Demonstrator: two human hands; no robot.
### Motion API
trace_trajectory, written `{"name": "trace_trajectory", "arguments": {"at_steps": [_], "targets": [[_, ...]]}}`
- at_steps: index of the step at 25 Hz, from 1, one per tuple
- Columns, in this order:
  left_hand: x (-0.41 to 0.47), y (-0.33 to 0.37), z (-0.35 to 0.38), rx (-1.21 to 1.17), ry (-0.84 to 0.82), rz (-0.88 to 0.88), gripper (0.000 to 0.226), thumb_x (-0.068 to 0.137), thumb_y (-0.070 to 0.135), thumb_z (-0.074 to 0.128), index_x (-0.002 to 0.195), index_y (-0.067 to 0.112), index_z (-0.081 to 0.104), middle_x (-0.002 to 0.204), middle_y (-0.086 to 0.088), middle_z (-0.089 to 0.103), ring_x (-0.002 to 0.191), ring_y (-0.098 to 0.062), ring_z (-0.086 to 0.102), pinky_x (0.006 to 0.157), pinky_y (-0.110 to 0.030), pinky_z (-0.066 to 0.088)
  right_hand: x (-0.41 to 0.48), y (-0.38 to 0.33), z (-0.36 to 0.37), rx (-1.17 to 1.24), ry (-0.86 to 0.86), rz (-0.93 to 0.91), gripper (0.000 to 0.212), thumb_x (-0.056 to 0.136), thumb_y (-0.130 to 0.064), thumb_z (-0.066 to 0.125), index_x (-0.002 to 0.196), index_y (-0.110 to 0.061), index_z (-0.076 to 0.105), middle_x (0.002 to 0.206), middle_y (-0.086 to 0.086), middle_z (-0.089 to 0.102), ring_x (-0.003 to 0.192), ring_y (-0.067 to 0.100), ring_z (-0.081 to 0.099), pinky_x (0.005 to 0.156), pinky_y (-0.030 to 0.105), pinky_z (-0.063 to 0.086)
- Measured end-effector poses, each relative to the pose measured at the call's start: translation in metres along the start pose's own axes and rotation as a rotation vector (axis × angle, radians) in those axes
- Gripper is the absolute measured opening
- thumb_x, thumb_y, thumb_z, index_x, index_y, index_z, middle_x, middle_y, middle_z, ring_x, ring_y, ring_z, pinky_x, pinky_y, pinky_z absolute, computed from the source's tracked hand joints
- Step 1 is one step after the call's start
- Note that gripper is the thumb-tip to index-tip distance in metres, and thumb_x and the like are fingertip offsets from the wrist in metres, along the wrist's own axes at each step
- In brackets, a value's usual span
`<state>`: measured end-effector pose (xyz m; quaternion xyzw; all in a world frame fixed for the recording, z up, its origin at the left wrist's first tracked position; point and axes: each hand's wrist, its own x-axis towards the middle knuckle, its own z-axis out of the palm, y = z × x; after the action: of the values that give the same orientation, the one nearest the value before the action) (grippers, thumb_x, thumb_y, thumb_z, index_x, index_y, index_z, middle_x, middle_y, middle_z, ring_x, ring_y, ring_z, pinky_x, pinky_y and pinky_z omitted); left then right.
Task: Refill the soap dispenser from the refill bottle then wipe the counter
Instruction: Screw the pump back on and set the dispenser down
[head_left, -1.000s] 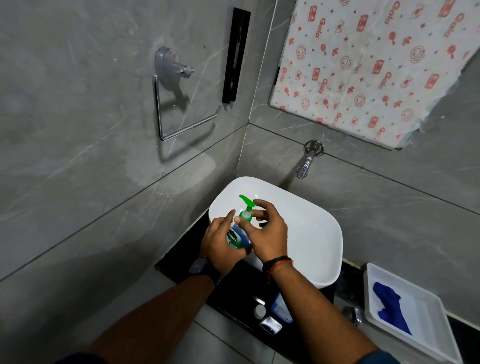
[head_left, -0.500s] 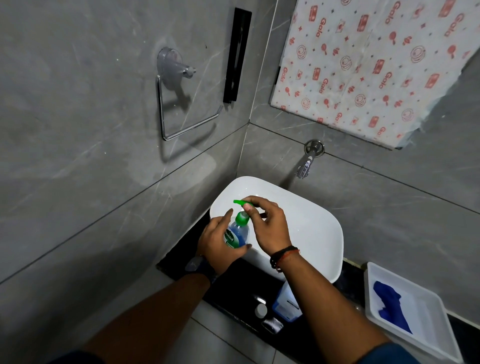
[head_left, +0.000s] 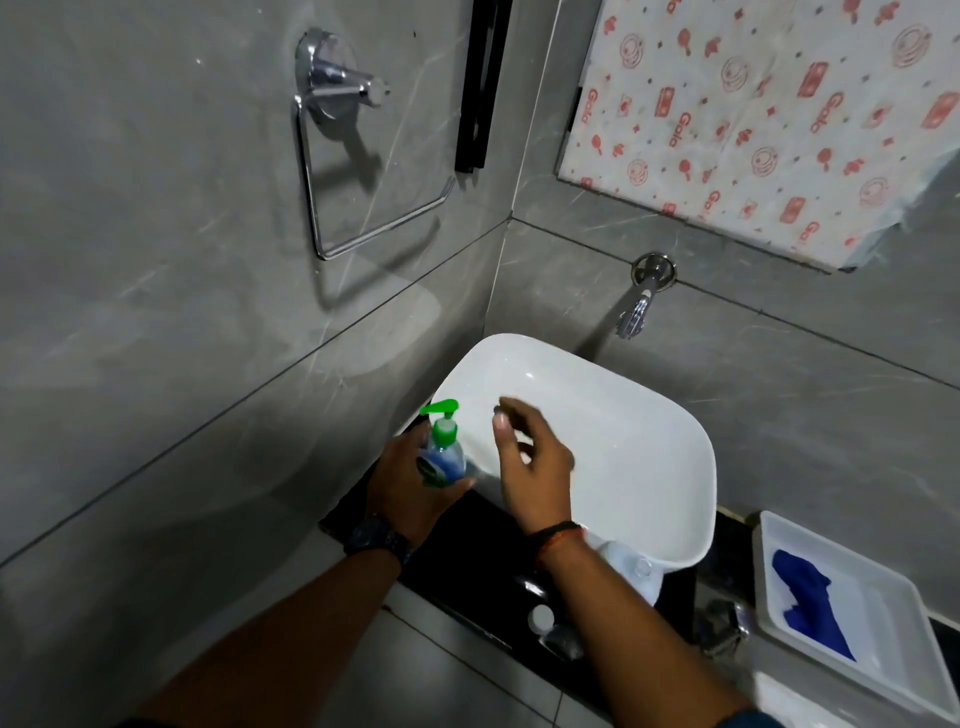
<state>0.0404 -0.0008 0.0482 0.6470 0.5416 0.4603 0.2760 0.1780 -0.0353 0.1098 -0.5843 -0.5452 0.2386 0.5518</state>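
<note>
The soap dispenser (head_left: 442, 452), a clear bottle with a green pump head and blue label, stands upright at the left edge of the white basin (head_left: 623, 415). My left hand (head_left: 410, 483) is wrapped around its body. My right hand (head_left: 530, 462) hovers just right of it over the basin, fingers apart and holding nothing. The refill bottle (head_left: 636, 569) sits on the black counter (head_left: 467, 561) under the basin's front edge, partly hidden by my right forearm. A blue cloth (head_left: 810, 603) lies in a white tray (head_left: 893, 649) at the right.
A small white cap (head_left: 541, 618) and a shiny metal piece (head_left: 563, 636) lie on the counter's front edge. A wall tap (head_left: 636, 312) juts out above the basin. A chrome towel ring (head_left: 363, 208) hangs on the left wall.
My right hand has let go of the green pump head and drawn off to the right. My left hand has moved the dispenser a little left, toward the basin's edge.
</note>
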Motion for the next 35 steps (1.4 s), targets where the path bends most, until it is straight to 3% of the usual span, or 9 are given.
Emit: {"name": "trace_trajectory", "arguments": {"at_steps": [3,8,12,14,19,23,26,30,35], "targets": [[0.008,-0.035,0.003,-0.065,0.008,-0.061,0.076,0.049,0.032,0.09,0.117,0.023,0.056,0.111,0.002,0.061,0.1,-0.015,0.058,0.079,-0.023,0.046,-0.033,0.064,0.021,-0.243,-0.131,0.053,0.03,0.09,-0.025,0.065,0.118,-0.014,0.062,0.118,0.005,0.065,0.11,0.018,0.059,0.096,0.029,0.045],[0.011,-0.092,0.021,-0.047,-0.006,-0.089,0.081,0.049,0.026,0.09,0.121,0.021,0.053,0.119,0.0,0.059,0.108,-0.013,0.055,0.092,-0.02,0.042,-0.069,0.154,0.044,-0.564,-0.438,-0.003,0.052,0.09,-0.035,0.058,0.135,-0.012,0.048,0.139,0.01,0.049,0.132,0.024,0.04,0.109,0.022,0.025],[0.004,-0.122,0.03,-0.025,0.007,-0.025,0.074,0.048,0.026,0.091,0.113,0.025,0.056,0.115,0.008,0.06,0.106,-0.005,0.053,0.091,-0.008,0.034,-0.075,0.194,0.063,-0.702,-0.454,-0.066,0.06,0.088,-0.038,0.057,0.139,-0.009,0.044,0.148,0.016,0.038,0.14,0.03,0.029,0.116,0.036,0.02],[0.0,-0.128,0.033,0.019,0.039,-0.04,0.073,0.046,0.03,0.092,0.109,0.016,0.058,0.111,0.0,0.061,0.102,-0.006,0.051,0.089,-0.009,0.033,-0.079,0.207,0.067,-0.776,-0.43,-0.113,0.061,0.09,-0.042,0.052,0.14,-0.008,0.042,0.15,0.018,0.035,0.142,0.032,0.025,0.116,0.041,0.015],[-0.005,-0.128,0.032,0.072,0.043,-0.042,0.079,0.044,0.03,0.092,0.111,0.005,0.058,0.112,-0.012,0.062,0.104,-0.013,0.05,0.092,-0.005,0.028,-0.083,0.217,0.07,-0.867,-0.425,-0.136,0.062,0.093,-0.05,0.036,0.145,-0.015,0.033,0.155,0.014,0.024,0.145,0.025,0.013,0.118,0.039,0.004],[-0.009,-0.118,0.024,0.044,0.019,-0.058,0.09,0.043,0.033,0.092,0.121,0.012,0.053,0.122,-0.005,0.057,0.114,-0.014,0.051,0.097,-0.018,0.035,-0.086,0.211,0.068,-0.829,-0.442,-0.096,0.066,0.093,-0.052,0.035,0.148,-0.016,0.026,0.157,0.012,0.018,0.146,0.023,0.006,0.117,0.034,-0.003],[-0.016,-0.107,0.015,0.045,0.031,-0.064,0.098,0.043,0.04,0.09,0.128,0.015,0.046,0.13,-0.005,0.052,0.121,-0.017,0.047,0.101,-0.028,0.038,-0.089,0.193,0.06,-0.738,-0.384,-0.071,0.065,0.094,-0.05,0.039,0.147,-0.014,0.028,0.156,0.012,0.024,0.146,0.022,0.011,0.118,0.034,0.007],[-0.031,-0.077,0.009,0.119,0.126,-0.143,0.106,0.044,0.046,0.088,0.132,0.01,0.041,0.133,-0.014,0.045,0.123,-0.028,0.042,0.1,-0.046,0.041,-0.074,0.144,0.037,-0.6,-0.231,-0.11,0.054,0.092,-0.036,0.054,0.135,-0.006,0.046,0.141,0.016,0.046,0.135,0.03,0.037,0.112,0.04,0.032],[-0.052,-0.029,0.013,0.202,0.212,0.013,0.092,0.054,0.059,0.076,0.126,0.012,0.044,0.123,-0.014,0.05,0.114,-0.029,0.043,0.096,-0.036,0.037,-0.051,0.074,-0.027,-0.417,0.193,-0.226,0.031,0.086,-0.019,0.062,0.112,-0.002,0.06,0.111,0.015,0.064,0.106,0.028,0.055,0.093,0.037,0.044]]}}
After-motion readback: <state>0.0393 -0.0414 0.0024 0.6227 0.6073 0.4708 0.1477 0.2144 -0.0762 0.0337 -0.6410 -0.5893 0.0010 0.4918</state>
